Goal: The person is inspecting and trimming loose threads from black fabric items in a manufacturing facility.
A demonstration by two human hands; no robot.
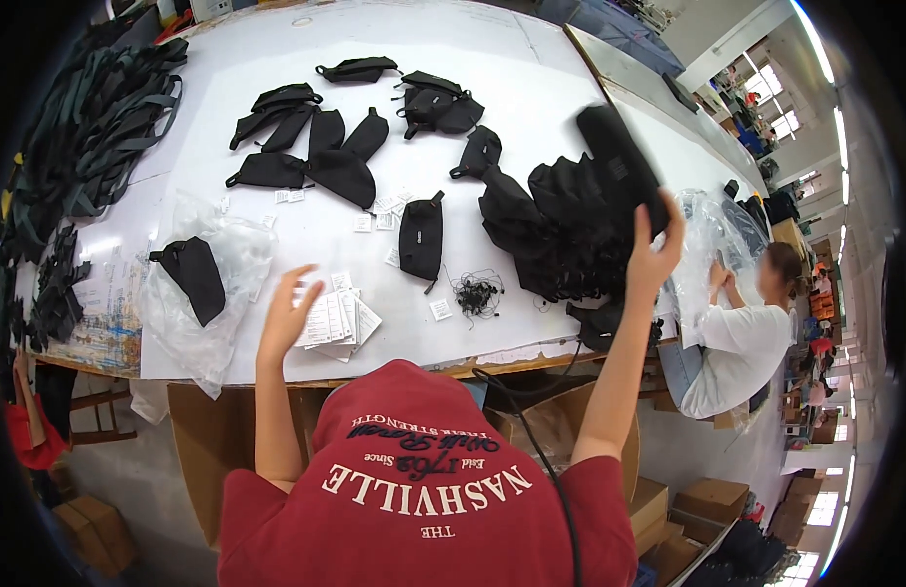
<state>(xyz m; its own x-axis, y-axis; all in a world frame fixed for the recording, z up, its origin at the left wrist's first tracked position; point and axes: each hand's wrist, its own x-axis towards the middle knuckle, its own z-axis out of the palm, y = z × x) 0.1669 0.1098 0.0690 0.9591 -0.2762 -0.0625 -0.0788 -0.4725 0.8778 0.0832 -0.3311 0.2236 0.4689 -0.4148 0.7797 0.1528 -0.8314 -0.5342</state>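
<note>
The right hand [658, 245] is closed around the lower end of a black pouch [619, 161], which is gripped between thumb and fingers. The pouch is tilted, its far end, slightly blurred, being pointed towards eleven o'clock from the hand. The left hand [289, 315] is held half open with its fingers loosely spread; nothing is seen in its grasp. Just beside it, at about three o'clock, white printed cards [328, 323] are stacked unevenly on the white table [531, 59]. At nine o'clock from the left hand, a crumpled clear plastic bag [174, 328] is spread out, with a dark pouch [194, 279] laid on it.

At nine o'clock from the right hand, a heap of black pouches [551, 230] is piled up. Between the hands, a single upright-lying pouch [421, 240] is set apart; from it, small white labels [385, 221] are scattered towards ten o'clock, and a tangle of black strings [477, 293] is placed between four and five. More loose pouches [340, 171] are strewn from ten round to one o'clock.

Farther out, between nine and ten o'clock, dark straps [101, 127] are massed along the table. Between four and five o'clock from the right hand, a co-worker in white [742, 347] is seen.
</note>
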